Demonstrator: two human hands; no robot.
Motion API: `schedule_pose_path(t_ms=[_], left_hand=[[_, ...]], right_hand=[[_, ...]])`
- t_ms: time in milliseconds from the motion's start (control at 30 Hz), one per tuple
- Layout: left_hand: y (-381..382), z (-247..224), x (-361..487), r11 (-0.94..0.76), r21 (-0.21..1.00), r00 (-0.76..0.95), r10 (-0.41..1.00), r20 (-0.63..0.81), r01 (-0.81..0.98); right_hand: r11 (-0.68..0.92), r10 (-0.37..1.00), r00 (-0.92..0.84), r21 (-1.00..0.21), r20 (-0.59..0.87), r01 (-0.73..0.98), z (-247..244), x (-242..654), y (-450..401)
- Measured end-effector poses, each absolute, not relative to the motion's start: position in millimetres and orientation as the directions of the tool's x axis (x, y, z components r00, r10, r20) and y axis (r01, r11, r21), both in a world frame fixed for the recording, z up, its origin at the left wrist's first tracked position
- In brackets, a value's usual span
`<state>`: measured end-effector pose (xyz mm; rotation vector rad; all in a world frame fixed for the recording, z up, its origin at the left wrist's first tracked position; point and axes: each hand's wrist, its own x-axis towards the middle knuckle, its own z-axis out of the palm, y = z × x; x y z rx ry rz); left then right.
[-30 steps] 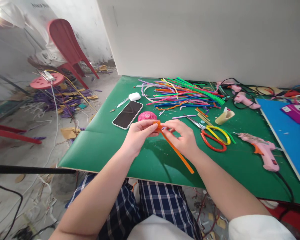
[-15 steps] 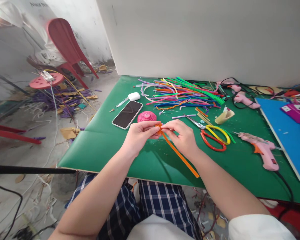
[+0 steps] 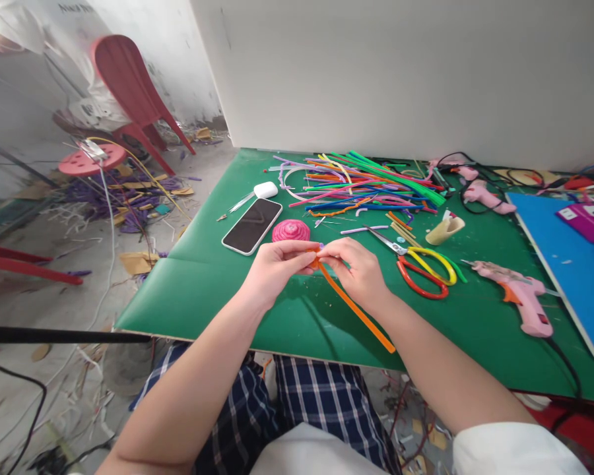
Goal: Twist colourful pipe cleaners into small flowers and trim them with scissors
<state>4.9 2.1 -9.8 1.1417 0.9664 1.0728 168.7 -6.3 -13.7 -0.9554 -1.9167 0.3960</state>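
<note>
Over the green table, my left hand (image 3: 280,264) and my right hand (image 3: 355,267) meet, fingertips pinched on an orange pipe cleaner (image 3: 359,310). Its gripped end is bent into a small bunch, mostly covered by my fingers, with a bit of purple showing at the top. The long free end slants down to the right below my right hand. Just behind my fingers sits a pink coiled dome (image 3: 291,231). To the right lie scissors (image 3: 416,264) with one yellow and one red handle, blades slightly apart.
A phone (image 3: 252,226) and a white case (image 3: 265,190) lie left of the dome. Behind is a pile of coloured pipe cleaners (image 3: 366,185). On the right are a pink glue gun (image 3: 519,290), its cord, a beige holder (image 3: 445,229) and a blue board (image 3: 564,264).
My right fingertips have shifted slightly at the bunched end, covering more of the orange. The free end hangs almost as before. Everything else stays put.
</note>
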Motion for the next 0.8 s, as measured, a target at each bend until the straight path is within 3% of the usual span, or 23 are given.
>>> schedule_pose_path(t_ms=[200, 300, 567, 800], left_hand=[[-2, -3, 7, -0.117, 0.988, 0.140, 0.982, 0.130, -0.101], [-6, -2, 9, -0.218, 0.976, 0.099, 0.971, 0.220, -0.024], [-10, -8, 13, -0.443, 0.831, 0.082, 0.893, 0.443, 0.335], [-12, -14, 17, -0.492, 0.733, 0.102, 0.855, 0.508, 0.470]], right_hand=[[0.387, 0.920, -0.079, -0.861, 0.383, 0.330, -10, 169, -7], [0.278, 0.960, -0.059, -0.920, 0.273, 0.275, -9, 168, -6], [0.154, 0.988, -0.056, -0.956, 0.144, 0.250, -10, 163, -7], [0.257, 0.966, -0.060, -0.905, 0.252, 0.338, -12, 163, -7]])
